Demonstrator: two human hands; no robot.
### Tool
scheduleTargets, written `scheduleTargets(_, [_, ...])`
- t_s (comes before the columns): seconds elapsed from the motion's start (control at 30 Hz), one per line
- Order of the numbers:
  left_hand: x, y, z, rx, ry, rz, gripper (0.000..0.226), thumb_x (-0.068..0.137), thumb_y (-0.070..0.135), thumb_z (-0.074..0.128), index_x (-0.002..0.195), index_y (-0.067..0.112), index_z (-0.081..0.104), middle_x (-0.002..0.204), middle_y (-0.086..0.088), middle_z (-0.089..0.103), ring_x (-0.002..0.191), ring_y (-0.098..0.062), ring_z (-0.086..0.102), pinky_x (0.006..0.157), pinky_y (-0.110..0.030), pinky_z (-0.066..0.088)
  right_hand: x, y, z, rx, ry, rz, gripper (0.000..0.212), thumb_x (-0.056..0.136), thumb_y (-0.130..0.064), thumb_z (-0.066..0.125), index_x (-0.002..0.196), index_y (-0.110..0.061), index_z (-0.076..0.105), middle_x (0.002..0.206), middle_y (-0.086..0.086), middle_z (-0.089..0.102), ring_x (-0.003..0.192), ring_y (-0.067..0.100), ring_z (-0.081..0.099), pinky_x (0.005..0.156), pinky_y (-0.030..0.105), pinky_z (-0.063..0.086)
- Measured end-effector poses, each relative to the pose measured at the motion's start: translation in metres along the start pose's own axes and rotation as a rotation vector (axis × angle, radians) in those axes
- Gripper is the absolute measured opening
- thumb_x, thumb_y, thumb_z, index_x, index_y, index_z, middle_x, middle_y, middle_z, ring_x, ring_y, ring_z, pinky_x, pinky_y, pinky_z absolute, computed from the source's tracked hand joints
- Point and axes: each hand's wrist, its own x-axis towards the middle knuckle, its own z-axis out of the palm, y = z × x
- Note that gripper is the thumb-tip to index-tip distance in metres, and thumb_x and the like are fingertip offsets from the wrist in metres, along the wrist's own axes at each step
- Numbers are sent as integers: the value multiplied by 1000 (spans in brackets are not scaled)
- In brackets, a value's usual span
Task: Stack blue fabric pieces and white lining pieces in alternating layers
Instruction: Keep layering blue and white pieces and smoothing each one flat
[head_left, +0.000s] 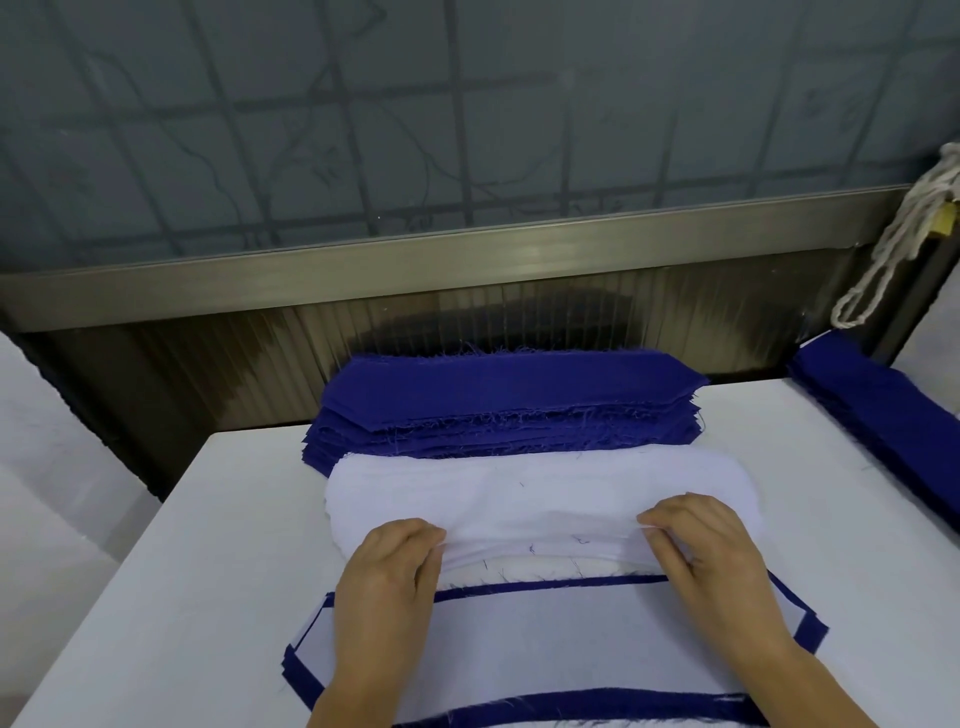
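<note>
Both hands work the near edge of the white pile (540, 499) on the worktop (182, 571): the left hand (387, 566) and right hand (711, 551) each pinch a thin white lining piece (540, 540), fingers curled on its front edge at either end.

The white pile lies between the blue pile (509, 405), just behind it, and the layered stack (545, 634), just in front of it, whose top is white with blue showing as a border all round.

The step in hand appears to be peeling off a single lining. Done well, that likely means separating one ply only, keeping both ends level and the piece taut, then laying it square on the stack so the blue margin stays even.

The lining's long axis runs left to right, parallel to both piles and the stack; its tapered ends point out to the sides.

A second blue pile (883, 410) lies well right of the white pile.
</note>
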Motion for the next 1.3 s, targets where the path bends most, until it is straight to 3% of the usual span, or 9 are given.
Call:
scheduleTargets(0.07, [3,1,-1,3,12,-1,31,64,-4,82,89,13,75,91,5,70,83,-12,64,76,-21,52,2,0,0,-17,18,-17,8,84,-10,64,85,-13,72,89,-5,65,88,12,54,87,21,39])
scheduleTargets(0.17, [9,4,-2,-12,16,-17,43,52,-15,80,83,13,71,88,5,66,81,-16,62,70,-25,51,0,-2,1,-34,11,-6,31,67,16,76,85,-8,71,91,-1,65,88,18,56,84,29,40])
scheduleTargets(0.27, [7,5,0,-23,-47,-51,49,50,-12,80,87,16,67,91,8,63,83,-14,59,69,-26,51,-2,-2,-1,-39,-40,3,40,61,20,77,88,-8,69,96,-2,65,94,14,51,88,26,38])
scheduleTargets(0.4, [1,5,1,-15,-108,-72,47,71,20,83,114,18,66,106,7,63,96,-15,58,82,-32,53,-5,-5,-4,-4,-62,-31,12,84,-2,66,92,-10,70,95,-2,68,96,11,51,91,23,38])
scheduleTargets(0.57, [5,17,-5,42,-97,-55,40,92,50,48,108,22,71,96,9,62,87,-13,57,73,-29,51,-5,-16,-9,26,-28,-43,50,102,-37,32,97,-8,72,100,-4,68,97,10,55,104,22,34])
scheduleTargets(0.73, [6,16,-7,67,-92,-3,12,88,19,66,96,18,75,94,6,63,84,-15,58,72,-30,52,-7,-20,-14,43,47,-85,49,104,-31,31,92,-4,71,91,-2,67,90,9,54,105,24,35])
scheduleTargets(0.9, [8,13,-21,77,14,8,41,59,-15,78,90,11,76,94,-2,66,83,-23,62,71,-28,50,-11,-21,-23,86,62,-60,28,100,-21,41,94,-11,67,95,-9,63,94,10,55,94,19,38])
scheduleTargets(1.17, [-9,18,-63,-20,-45,53,41,47,-19,79,66,17,71,79,7,61,77,-6,44,50,-23,44,-26,-42,-55,151,-49,93,19,89,-13,53,90,-28,64,97,-24,56,96,-4,56,77,3,37])
scheduleTargets(1.3, [-21,10,-80,-162,-242,-63,50,66,-11,70,73,37,62,78,23,59,78,1,52,64,-15,46,-31,-39,-79,168,-227,198,35,87,0,65,85,-34,67,91,-25,66,87,-5,61,70,2,41])
